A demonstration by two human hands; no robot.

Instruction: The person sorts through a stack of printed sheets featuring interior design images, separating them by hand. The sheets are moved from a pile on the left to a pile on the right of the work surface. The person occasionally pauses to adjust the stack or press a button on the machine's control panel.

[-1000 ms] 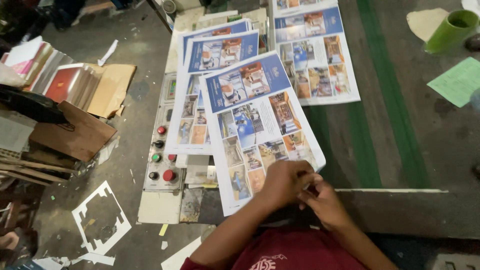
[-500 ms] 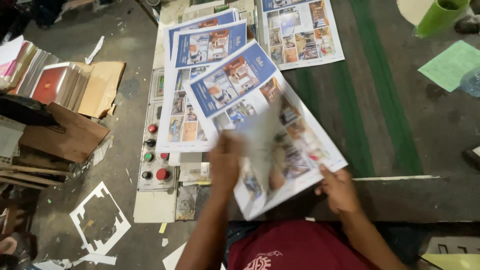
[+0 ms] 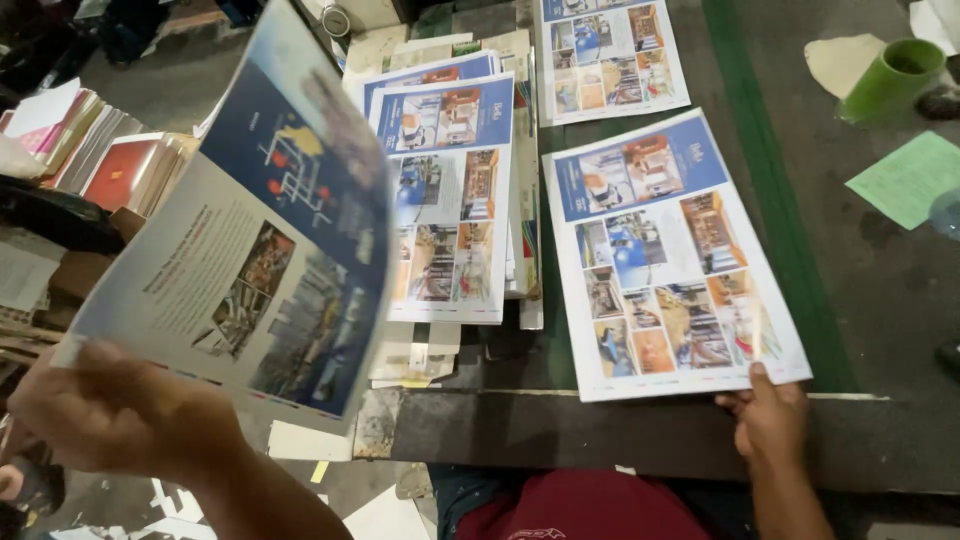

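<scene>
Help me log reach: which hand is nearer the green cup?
Right. The right hand sits well below the green cup; the left hand is far across, holding a printed sheet.

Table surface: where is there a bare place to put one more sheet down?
Bare table lies right of the flat sheet under the right hand, below the green paper and green cup. Crowded: the stack left of it, and the far sheet. The left hand holds a lifted sheet.
</scene>
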